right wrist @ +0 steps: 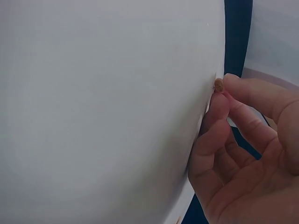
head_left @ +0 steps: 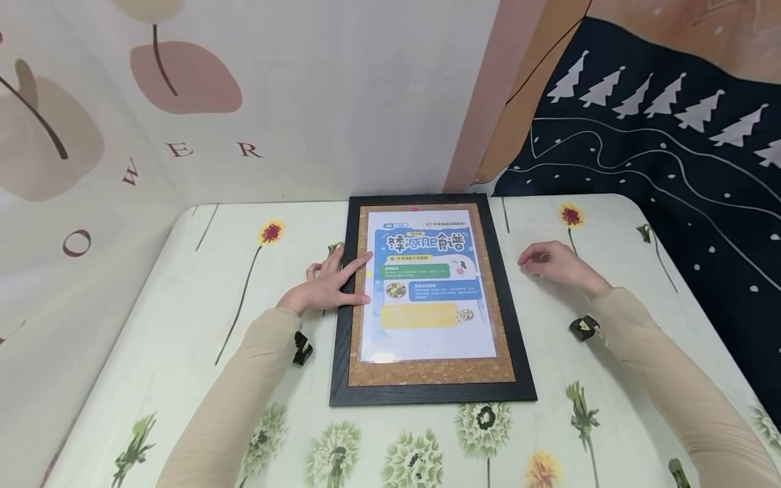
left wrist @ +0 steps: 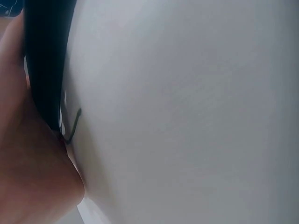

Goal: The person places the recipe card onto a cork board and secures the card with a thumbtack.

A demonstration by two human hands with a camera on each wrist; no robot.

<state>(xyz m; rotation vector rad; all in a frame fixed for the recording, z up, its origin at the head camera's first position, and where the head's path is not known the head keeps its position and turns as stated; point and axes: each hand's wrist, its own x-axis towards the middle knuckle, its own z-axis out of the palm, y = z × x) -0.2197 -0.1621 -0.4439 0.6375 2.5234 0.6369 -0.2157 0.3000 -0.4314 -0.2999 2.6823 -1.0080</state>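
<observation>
A black-framed corkboard [head_left: 432, 373] lies on the table with a printed blue-and-white poster [head_left: 430, 339] flat on it. At the poster's top edge is a pink pin [head_left: 415, 209], and a yellow one [head_left: 369, 274] sits by its left edge. My left hand [head_left: 326, 285] rests over the board's left side, fingers spread, thumb and forefinger touching the poster's left margin. The left wrist view shows that hand against the dark frame [left wrist: 46, 60]. Right of the board, my right hand [head_left: 556, 263] pinches a small tan push pin [right wrist: 218, 85] between thumb and forefinger.
The table wears a pale cloth [head_left: 244, 379] printed with flowers. Behind it hangs a light curtain [head_left: 342, 102]; a dark one with white trees [head_left: 665, 142] hangs at the right. Small black devices [head_left: 584, 328] are strapped at both wrists.
</observation>
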